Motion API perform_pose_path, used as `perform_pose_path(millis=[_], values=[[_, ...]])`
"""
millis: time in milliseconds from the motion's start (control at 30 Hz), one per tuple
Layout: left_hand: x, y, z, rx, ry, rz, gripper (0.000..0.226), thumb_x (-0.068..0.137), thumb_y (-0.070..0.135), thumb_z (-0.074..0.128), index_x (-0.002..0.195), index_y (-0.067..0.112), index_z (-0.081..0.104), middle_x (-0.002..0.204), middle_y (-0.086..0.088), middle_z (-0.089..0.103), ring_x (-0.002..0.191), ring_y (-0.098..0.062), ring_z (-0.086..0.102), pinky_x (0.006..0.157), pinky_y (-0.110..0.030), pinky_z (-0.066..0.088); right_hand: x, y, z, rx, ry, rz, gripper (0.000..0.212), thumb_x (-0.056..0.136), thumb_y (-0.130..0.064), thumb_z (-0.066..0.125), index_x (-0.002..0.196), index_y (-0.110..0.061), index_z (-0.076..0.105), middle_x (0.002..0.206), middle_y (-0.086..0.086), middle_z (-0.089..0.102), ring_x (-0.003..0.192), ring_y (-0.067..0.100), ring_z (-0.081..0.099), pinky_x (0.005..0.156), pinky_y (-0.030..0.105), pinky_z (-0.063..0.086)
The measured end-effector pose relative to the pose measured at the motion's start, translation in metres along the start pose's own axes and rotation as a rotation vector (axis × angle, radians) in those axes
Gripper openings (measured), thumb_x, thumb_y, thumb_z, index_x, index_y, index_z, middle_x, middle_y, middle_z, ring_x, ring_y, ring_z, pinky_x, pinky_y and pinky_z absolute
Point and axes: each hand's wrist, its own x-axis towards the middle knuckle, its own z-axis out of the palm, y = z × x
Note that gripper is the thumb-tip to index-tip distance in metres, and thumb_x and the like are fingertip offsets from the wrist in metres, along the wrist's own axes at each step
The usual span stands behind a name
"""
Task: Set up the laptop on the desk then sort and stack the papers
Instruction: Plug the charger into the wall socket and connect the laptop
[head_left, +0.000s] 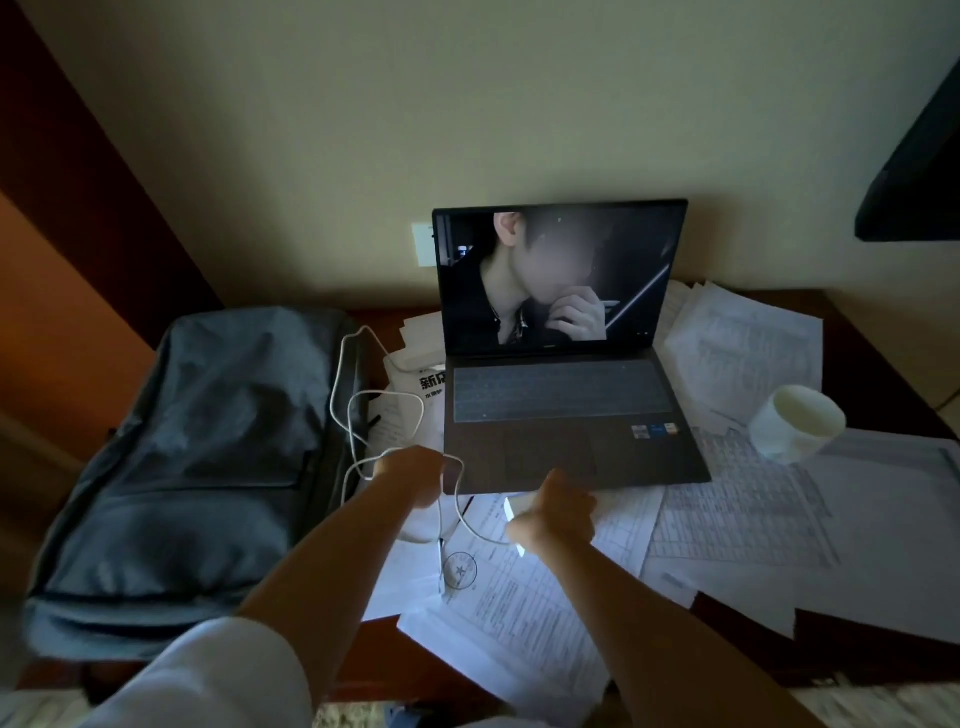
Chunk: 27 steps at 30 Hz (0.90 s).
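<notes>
An open grey laptop (566, 410) stands on the desk against the wall, its screen lit with a picture. Printed papers (737, 509) lie scattered under and around it. My left hand (410, 480) is at the laptop's front left corner, closed on a white charger cable (358, 415) that loops over toward the backpack. My right hand (556, 512) sits just in front of the laptop's front edge, gripping a white charger block (514, 512) joined to the same cable.
A grey backpack (197, 467) lies flat on the desk's left. A white cup (797, 423) stands on papers to the laptop's right. A wall socket (423, 244) is behind the screen's left edge. A dark screen's corner (914, 156) juts in at upper right.
</notes>
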Motion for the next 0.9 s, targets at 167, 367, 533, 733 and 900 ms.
perform_pose_path(millis=[167,367,533,733,900], values=[[-0.003,-0.016,-0.02,-0.091,-0.071,-0.09,0.034,0.093,0.016,0.045,0.125,0.013,0.057,0.13,-0.006,0.056,0.121,-0.024,0.053,0.1,-0.039,0.045,-0.005,-0.029,-0.026,0.26,-0.084,-0.144,0.05,0.07,-0.04,0.071,0.108,-0.01,0.06,0.086,-0.001,0.058,0.079,0.014,0.054,0.052,0.02,0.038],[-0.012,-0.031,-0.058,-0.918,0.171,-0.259,0.029,0.096,0.005,0.039,0.116,0.004,0.06,0.101,-0.008,0.065,0.091,-0.02,0.063,0.075,-0.024,0.049,-0.011,-0.068,-0.057,0.314,0.123,-0.503,0.061,0.063,-0.054,0.069,0.106,-0.014,0.054,0.097,0.001,0.057,0.085,0.018,0.059,0.066,0.027,0.05],[-0.023,-0.048,-0.085,-1.514,0.581,-0.438,0.026,0.089,0.0,0.042,0.087,0.01,0.066,0.076,-0.016,0.065,0.061,-0.025,0.056,0.059,-0.033,0.052,-0.013,-0.089,-0.083,0.307,0.231,-0.754,0.057,0.066,-0.039,0.076,0.112,-0.017,0.051,0.11,0.001,0.049,0.101,0.019,0.049,0.07,0.028,0.043],[-0.045,-0.056,-0.101,-1.525,0.468,-0.262,0.017,0.094,0.02,0.056,0.089,0.008,0.067,0.074,-0.008,0.062,0.07,-0.022,0.059,0.069,-0.035,0.054,-0.027,-0.122,-0.084,0.333,0.217,-0.915,0.076,0.065,-0.034,0.08,0.132,-0.021,0.047,0.124,-0.002,0.05,0.113,0.017,0.049,0.081,0.034,0.05],[-0.05,-0.081,-0.107,-1.754,0.383,-0.172,0.025,0.096,0.028,0.053,0.102,0.005,0.06,0.082,-0.014,0.06,0.066,-0.023,0.061,0.055,-0.029,0.059,-0.034,-0.158,-0.069,0.473,0.295,-1.007,0.064,0.066,-0.016,0.08,0.124,-0.008,0.055,0.139,0.005,0.038,0.126,0.02,0.044,0.099,0.034,0.043]])
